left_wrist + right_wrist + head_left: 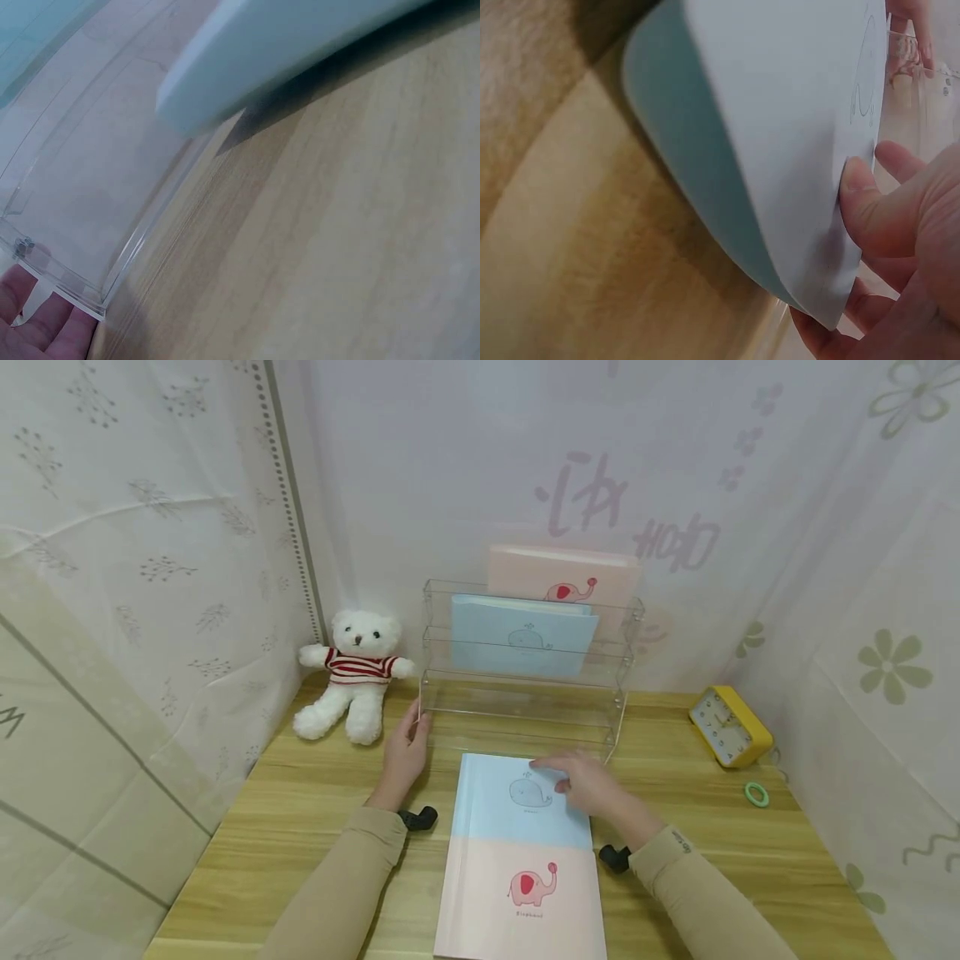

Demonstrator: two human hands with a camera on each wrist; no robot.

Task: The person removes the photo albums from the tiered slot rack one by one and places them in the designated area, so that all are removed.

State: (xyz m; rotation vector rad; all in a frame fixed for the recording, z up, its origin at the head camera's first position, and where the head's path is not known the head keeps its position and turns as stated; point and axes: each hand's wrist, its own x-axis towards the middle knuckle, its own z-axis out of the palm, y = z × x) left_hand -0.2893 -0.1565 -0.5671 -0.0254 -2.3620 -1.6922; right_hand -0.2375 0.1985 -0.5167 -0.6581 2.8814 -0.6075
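My left hand (405,750) grips the front left side of a clear acrylic rack (525,702); its curled fingers (56,326) show outside the side panel in the left wrist view. My right hand (585,781) holds a light blue whale notebook (491,802) by its far right corner. In the right wrist view the thumb (874,206) presses on the cover while the other fingers curl beneath, and the cover is slanted. A pink elephant notebook (480,902) lies nearer, its far part hidden by the blue one.
Upright in the rack's back tiers stand another pink notebook (562,568) and another blue notebook (480,635). A white teddy bear (356,672) sits left of the rack. At the right are a yellow clock (731,727) and a green ring (757,794). Curtains enclose the wooden table (247,860).
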